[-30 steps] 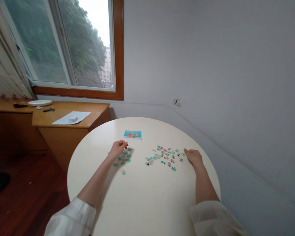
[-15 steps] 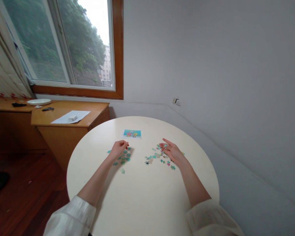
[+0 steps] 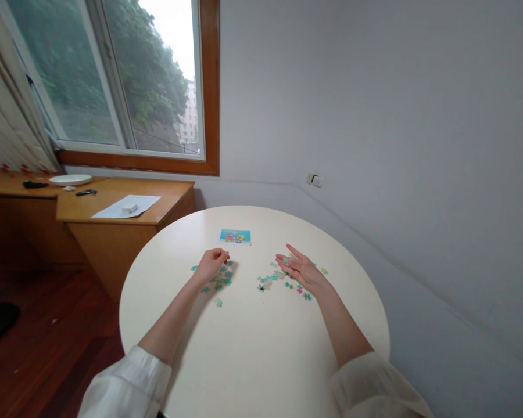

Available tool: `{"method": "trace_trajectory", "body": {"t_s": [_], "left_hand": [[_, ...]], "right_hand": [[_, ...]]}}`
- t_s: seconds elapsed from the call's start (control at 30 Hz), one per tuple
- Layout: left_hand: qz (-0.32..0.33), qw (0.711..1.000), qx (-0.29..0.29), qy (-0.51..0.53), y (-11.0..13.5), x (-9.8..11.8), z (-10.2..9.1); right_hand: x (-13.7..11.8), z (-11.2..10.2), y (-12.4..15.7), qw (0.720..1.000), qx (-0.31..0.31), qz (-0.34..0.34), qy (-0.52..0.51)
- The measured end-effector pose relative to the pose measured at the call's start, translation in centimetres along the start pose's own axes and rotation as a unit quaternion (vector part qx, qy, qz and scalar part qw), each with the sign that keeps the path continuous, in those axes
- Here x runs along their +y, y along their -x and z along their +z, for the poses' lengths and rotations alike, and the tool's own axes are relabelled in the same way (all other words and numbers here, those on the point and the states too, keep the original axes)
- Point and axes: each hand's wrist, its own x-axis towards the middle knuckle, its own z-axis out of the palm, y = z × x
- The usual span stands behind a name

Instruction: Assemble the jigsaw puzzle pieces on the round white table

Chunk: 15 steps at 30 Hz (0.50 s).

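Note:
My left hand [image 3: 211, 263] rests on the round cream table [image 3: 253, 348], fingers curled in a pinch on a small puzzle piece over a cluster of teal puzzle pieces [image 3: 220, 283]. My right hand [image 3: 300, 268] hovers palm up, fingers stretched out, over a second scatter of coloured puzzle pieces [image 3: 270, 281]. A small piece seems to lie on its fingers. A small picture card [image 3: 235, 237] lies flat beyond both hands.
A wooden cabinet [image 3: 113, 232] stands left of the table with a paper sheet [image 3: 126, 207], a white plate [image 3: 70, 180] and small dark items. A window [image 3: 113, 81] is behind it. The grey wall with a socket [image 3: 314, 180] runs close along the table's right side.
My right hand left the table's right edge, moved left over the scattered pieces and turned palm up. My left hand stayed in place.

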Motion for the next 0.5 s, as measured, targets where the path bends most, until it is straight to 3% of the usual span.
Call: {"method": "trace_trajectory", "body": {"t_s": [0.3, 0.5], "left_hand": [[0.006, 1.000, -0.003, -0.001, -0.19, -0.38, 0.14], [0.007, 1.000, -0.001, 0.004, -0.18, -0.53, 0.30]], "right_hand": [[0.04, 0.00, -0.18, 0.997, 0.043, 0.012, 0.062], [0.43, 0.52, -0.57, 0.993, 0.062, -0.015, 0.101]]}}
